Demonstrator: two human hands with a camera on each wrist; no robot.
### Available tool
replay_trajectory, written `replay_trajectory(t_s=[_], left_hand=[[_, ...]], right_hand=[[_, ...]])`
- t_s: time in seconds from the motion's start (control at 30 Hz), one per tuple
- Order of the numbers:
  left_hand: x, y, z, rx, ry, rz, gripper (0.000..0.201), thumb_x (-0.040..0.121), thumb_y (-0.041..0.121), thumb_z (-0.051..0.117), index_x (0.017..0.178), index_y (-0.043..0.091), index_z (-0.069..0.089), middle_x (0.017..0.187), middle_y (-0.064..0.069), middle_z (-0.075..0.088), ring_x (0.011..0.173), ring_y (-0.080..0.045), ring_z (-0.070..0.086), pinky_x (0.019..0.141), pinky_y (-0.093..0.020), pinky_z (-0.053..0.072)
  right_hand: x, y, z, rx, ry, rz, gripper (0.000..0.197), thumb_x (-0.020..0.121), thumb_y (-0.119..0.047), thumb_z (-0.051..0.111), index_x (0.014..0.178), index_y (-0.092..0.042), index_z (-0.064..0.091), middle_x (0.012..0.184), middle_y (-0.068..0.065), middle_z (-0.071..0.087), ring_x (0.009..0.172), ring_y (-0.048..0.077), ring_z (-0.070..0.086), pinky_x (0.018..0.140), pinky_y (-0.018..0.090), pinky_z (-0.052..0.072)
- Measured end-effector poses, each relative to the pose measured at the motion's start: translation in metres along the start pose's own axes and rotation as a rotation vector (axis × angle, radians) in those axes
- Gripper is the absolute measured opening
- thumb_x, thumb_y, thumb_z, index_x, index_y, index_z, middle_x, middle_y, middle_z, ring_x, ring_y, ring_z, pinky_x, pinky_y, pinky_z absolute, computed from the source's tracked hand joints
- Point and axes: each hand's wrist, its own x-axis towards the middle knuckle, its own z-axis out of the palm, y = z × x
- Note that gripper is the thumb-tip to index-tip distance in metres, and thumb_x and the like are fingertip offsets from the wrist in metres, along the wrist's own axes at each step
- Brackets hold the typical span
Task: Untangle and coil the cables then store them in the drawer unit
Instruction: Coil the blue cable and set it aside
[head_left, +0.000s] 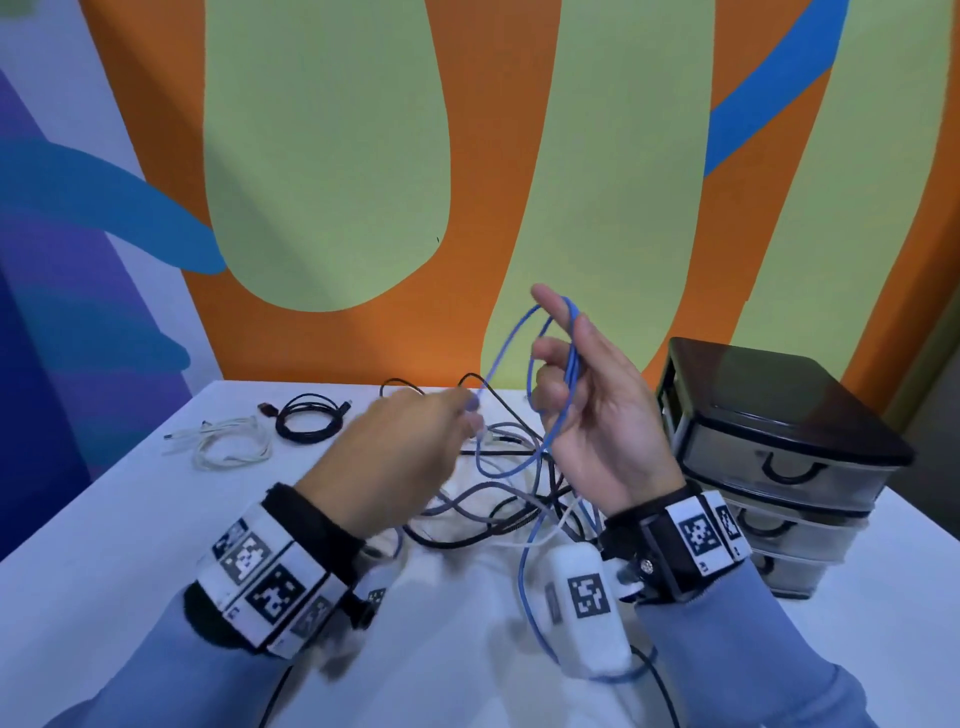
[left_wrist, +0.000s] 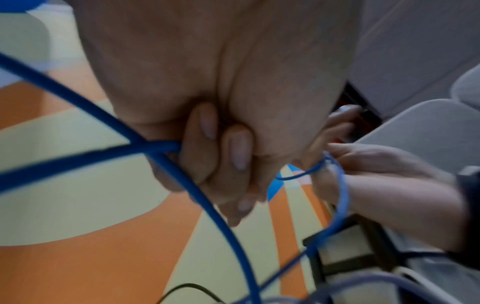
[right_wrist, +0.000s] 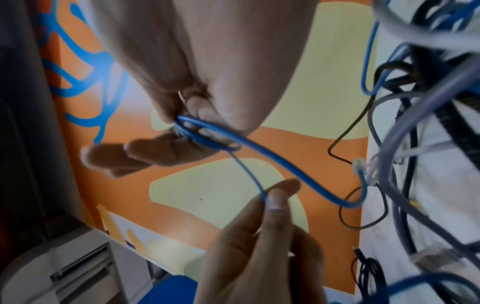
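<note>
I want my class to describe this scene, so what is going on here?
A person is coiling a blue cable: the right hand holds its loops while the left hand pinches the strand. More tangled cables lie on the table; two coils sit at the back, and the drawer unit is shut.

— Where's the right hand (head_left: 597, 415)?
— Centre right of the head view, raised palm-up, fingers curled around loops of blue cable (head_left: 563, 384).
— The left hand (head_left: 400, 457)?
— Centre, lower, blurred, fingertips pinching the same cable.
</note>
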Motion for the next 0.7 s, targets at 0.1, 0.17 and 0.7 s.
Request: replay_trajectory(t_s=[0.1,0.17,0.7], left_hand=[[-0.011,0.025,0.009,0.038,-0.108,0.174,0.02,0.111,0.041,0.047,0.12,0.026,0.055,0.072,0.004,0.046,0.085,-0.036,0.056,0.078,-0.048,0.051],[-0.018,0.037,0.009,0.045,-0.103,0.294,0.018,0.108,0.04,0.052,0.101,0.023,0.054,0.068,0.006,0.041,0.077,-0.033,0.053,0.072,-0.047,0.047],[-0.009,-0.006,-0.055,-0.307,0.576,0.322,0.038,0.085,0.044,0.089,0.068,0.013,0.074,0.051,-0.005,0.048,0.051,-0.029,0.043,0.049,-0.04,0.035]], right_hand=[[0.002,0.001,-0.005,0.017,0.068,-0.064,0.041,0.113,-0.021,0.037,0.149,-0.004,0.048,0.095,0.015,0.077,0.07,0.015,0.072,0.065,0.02,0.058],[0.004,0.004,-0.008,-0.078,0.106,-0.095,0.041,0.113,-0.022,0.037,0.151,-0.006,0.044,0.1,0.019,0.077,0.079,0.02,0.075,0.07,0.023,0.059],[-0.007,-0.003,-0.009,-0.38,-0.304,0.415,0.028,0.103,-0.025,0.044,0.094,-0.011,0.066,0.05,-0.003,0.029,0.043,0.009,0.016,0.045,0.027,0.008]])
